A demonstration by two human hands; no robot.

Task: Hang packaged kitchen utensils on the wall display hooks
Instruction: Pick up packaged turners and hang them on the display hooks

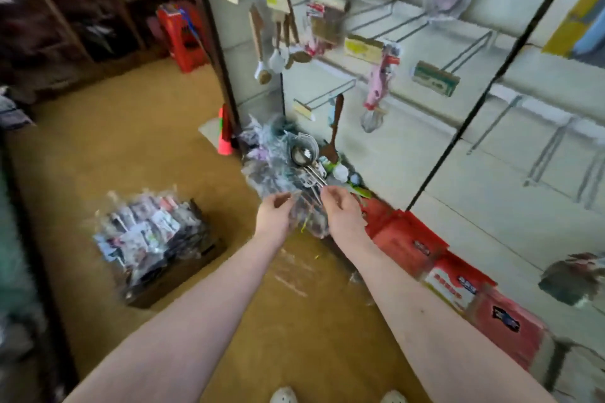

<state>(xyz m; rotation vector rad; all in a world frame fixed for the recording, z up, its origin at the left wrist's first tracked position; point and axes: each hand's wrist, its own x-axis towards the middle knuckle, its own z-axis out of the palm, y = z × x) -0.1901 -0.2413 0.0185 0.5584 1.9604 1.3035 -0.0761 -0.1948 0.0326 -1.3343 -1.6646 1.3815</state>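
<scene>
motion blur smears the whole view; the plastic-wrapped bundle point(278, 170) is a grey tangle, its pieces beyond counting apart from the metal ladles point(302, 154); the left grip point(273, 209) has its fingertips lost behind the wrap; whether the right grip point(340, 206) pinches the ladle handles or only touches them cannot be told; print on the hook tags point(363, 47) and on the red cartons point(451, 285) is unreadable; the packets in the box point(154, 239) blur together; a dark shape point(576, 278) is cut by the right edge; two shoes point(283, 396) are cut by the bottom edge
</scene>
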